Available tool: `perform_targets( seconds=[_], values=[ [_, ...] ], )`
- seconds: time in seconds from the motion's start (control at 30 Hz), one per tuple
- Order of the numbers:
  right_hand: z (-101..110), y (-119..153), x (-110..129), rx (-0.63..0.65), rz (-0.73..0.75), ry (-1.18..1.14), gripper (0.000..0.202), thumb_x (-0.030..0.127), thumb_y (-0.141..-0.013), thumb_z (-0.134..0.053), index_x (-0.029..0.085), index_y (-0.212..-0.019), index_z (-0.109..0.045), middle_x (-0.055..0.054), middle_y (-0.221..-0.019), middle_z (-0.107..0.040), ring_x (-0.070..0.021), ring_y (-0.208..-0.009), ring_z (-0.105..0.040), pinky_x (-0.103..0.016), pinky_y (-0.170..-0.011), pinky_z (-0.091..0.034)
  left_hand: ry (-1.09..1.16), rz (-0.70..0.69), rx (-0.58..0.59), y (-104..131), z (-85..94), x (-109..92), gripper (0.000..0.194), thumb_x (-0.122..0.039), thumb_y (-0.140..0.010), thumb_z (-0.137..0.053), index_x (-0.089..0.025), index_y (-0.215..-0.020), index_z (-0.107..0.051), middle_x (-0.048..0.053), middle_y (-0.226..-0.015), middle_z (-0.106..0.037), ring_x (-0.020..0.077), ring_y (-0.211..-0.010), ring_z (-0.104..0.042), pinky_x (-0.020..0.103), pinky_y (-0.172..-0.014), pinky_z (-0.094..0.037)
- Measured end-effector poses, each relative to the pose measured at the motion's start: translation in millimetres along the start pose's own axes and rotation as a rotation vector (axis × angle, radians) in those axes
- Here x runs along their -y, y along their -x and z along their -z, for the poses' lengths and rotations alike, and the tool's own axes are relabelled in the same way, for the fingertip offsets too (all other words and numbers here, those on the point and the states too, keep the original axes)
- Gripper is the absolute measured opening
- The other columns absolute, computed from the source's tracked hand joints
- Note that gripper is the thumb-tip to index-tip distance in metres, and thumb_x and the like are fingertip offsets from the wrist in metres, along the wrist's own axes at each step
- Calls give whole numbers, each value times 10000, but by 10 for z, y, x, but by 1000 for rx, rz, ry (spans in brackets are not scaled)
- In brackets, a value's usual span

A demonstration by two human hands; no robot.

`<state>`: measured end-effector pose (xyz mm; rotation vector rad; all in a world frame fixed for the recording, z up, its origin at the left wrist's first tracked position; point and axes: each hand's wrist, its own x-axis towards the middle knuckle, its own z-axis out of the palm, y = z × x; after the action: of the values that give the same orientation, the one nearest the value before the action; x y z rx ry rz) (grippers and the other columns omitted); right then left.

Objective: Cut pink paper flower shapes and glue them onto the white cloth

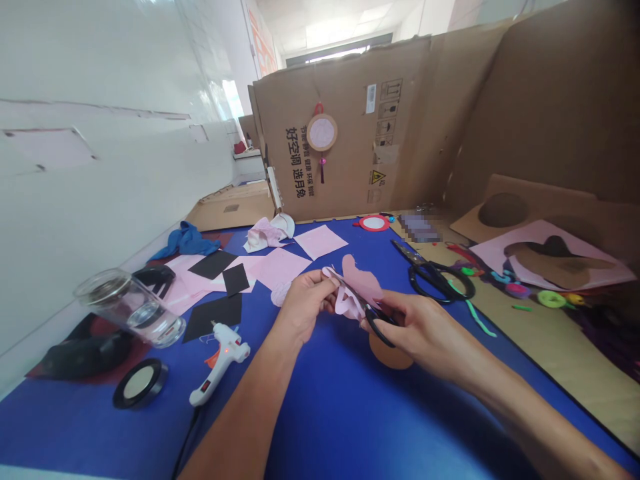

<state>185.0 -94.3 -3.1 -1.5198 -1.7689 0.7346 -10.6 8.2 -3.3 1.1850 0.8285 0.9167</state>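
My left hand pinches a piece of pink paper with a curved, partly cut outline. Closed around the handles of small black-handled scissors is my right hand. The scissor blades lie at the pink paper, partly hidden by it. Below my right hand a round brown cardboard disc rests on the blue table. A whitish round piece shows just behind my left hand.
At left stand a glass of water, a glue gun and a tape roll. Black paper and pink sheets lie farther back. Large black scissors are right; a cardboard wall rises behind.
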Motion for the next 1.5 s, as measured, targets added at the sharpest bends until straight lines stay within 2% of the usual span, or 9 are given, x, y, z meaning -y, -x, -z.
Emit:
perform_targets(
  seconds=[0.13,0.5,0.63,0.77,0.93,1.07,1.3,1.5],
  values=[
    [-9,-5,-17,7,4,-6,209,414,-1011,-630,244,-983,-747,23,-790,-646,-175,-722,-529,-274,-636,-374,-15,-12,-2,5,1,-15,210,-344,-743,-815,-175,-711,-695,4,-626,-655,101,-512,-539,233,-524,-404],
    [12,3,24,16,8,-26,219,404,-998,-628,229,-893,-707,22,-773,-622,-167,-717,-501,-275,-632,-365,-44,-26,18,1,19,-13,219,-366,-764,-816,-172,-736,-719,6,-642,-657,102,-525,-542,238,-534,-392],
    [12,10,30,25,0,-37,202,403,-997,-629,235,-948,-731,25,-792,-647,-168,-727,-513,-280,-651,-380,-39,-19,20,-1,21,-21,217,-365,-759,-815,-169,-736,-725,4,-637,-657,100,-523,-543,234,-531,-392],
    [16,11,22,14,-6,-10,216,418,-995,-632,244,-989,-759,19,-804,-687,-181,-732,-560,-284,-657,-403,-39,-15,20,11,5,-36,209,-358,-764,-814,-167,-738,-731,7,-630,-660,102,-523,-549,230,-530,-399],
    [2,-6,5,-39,42,6,239,363,-959,-655,252,-1092,-819,-20,-885,-785,-233,-812,-672,-302,-703,-479,-30,-4,26,34,-19,-43,184,-328,-767,-807,-171,-726,-719,4,-621,-654,100,-514,-546,232,-527,-406],
    [5,-12,-2,-53,51,-17,282,360,-934,-688,238,-1139,-837,-25,-864,-799,-248,-815,-693,-306,-711,-510,-34,-6,33,26,-17,-35,181,-320,-771,-802,-169,-722,-716,4,-616,-651,100,-509,-546,232,-526,-408],
    [1,-13,-20,7,50,-55,343,321,-984,-629,268,-1267,-816,-1,-922,-797,-210,-811,-675,-278,-705,-477,-43,2,42,-3,1,2,245,-378,-794,-810,-154,-751,-722,21,-623,-676,105,-509,-567,232,-527,-415],
    [-24,-22,-43,0,34,-45,330,345,-984,-646,273,-1258,-817,5,-898,-781,-204,-785,-649,-279,-690,-450,-42,7,41,-8,-2,5,224,-365,-788,-792,-158,-752,-712,18,-633,-679,105,-509,-570,233,-526,-426]
  ],
)
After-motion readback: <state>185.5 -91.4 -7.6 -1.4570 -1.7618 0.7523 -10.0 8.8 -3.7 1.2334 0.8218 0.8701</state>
